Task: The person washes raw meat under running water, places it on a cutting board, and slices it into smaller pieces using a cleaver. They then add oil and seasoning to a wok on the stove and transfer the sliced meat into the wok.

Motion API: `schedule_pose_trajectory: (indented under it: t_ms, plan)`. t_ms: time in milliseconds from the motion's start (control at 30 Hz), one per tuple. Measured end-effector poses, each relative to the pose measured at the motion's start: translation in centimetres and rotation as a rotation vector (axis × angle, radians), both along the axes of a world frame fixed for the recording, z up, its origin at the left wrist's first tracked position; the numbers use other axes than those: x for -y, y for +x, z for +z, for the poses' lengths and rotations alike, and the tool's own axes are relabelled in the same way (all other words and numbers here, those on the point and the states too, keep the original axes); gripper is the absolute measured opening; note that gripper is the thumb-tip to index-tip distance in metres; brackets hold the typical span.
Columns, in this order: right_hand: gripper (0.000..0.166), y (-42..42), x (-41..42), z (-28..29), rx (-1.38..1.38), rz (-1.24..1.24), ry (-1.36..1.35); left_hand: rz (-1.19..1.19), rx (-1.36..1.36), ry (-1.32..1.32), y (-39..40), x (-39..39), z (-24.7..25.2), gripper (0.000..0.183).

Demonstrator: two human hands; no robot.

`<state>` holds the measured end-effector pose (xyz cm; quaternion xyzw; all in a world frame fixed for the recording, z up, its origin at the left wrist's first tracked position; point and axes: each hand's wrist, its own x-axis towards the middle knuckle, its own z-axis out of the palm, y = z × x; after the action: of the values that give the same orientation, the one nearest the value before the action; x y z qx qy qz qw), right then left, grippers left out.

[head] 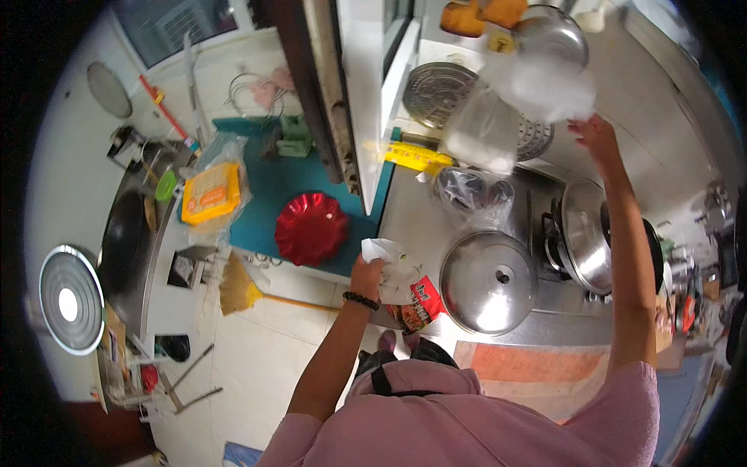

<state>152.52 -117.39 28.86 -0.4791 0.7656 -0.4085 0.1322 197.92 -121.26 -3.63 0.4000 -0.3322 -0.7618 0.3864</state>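
My left hand [366, 279], with a dark bead bracelet at the wrist, grips a white, crumpled packet [400, 279] with faint print. Just under that packet lies a red printed food packet [421, 306] by the counter's front edge. My right hand [596, 139] is raised at the back right with its fingers spread. A white plastic bag [545, 87], blurred, is right beside those fingers; whether they touch it cannot be seen. Below it stands a translucent bag with white contents [484, 131]. A round steel lid [489, 283] with a black knob rests on the steel counter.
A steel pan [585, 236] sits on the stove at right. Dark items fill a clear bag [475, 192]. An open window sash [362, 105] juts over the counter. Left of it are a red fluted bowl [311, 229] and a yellow package [211, 194]. A broom [238, 286] is lower left.
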Motion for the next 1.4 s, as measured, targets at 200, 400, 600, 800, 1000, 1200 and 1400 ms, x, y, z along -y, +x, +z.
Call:
schedule_pose_trajectory:
  t_ms: [200, 400, 600, 800, 1000, 1200, 1400]
  plan:
    - [0.056, 8.7, -8.9, 0.0, 0.362, -0.227, -0.462, 0.109, -0.372, 0.092, -3.6, 5.0, 1.7, 0.035]
    - [0.042, 13.4, -18.0, -10.7, 1.072, -0.065, -0.447, 0.247, 0.784, -0.203, -4.5, 7.7, -0.2, 0.090]
    - [0.009, 19.9, -23.9, -20.5, 1.254, -0.418, -0.273, -0.609, 0.099, -0.164, -4.5, -8.8, 8.9, 0.070]
    - [0.010, 21.1, -29.4, -19.2, 1.347, -0.237, -0.218, -0.892, -0.070, -0.245, -9.6, -23.7, 7.5, 0.058]
    - [0.005, 14.0, -45.6, -20.5, 0.517, -0.418, -0.269, -0.809, 0.144, -0.497, -15.0, -33.9, 6.5, 0.027]
    - [0.025, 12.8, -60.3, -19.3, 0.332, -0.324, -0.056, -0.944, 0.285, -1.277, -20.9, -46.1, 8.4, 0.028]
    - [0.022, 12.2, -66.6, -26.3, 0.791, -0.404, -0.260, -0.926, -0.088, -0.431, -29.3, -55.2, 6.6, 0.026]
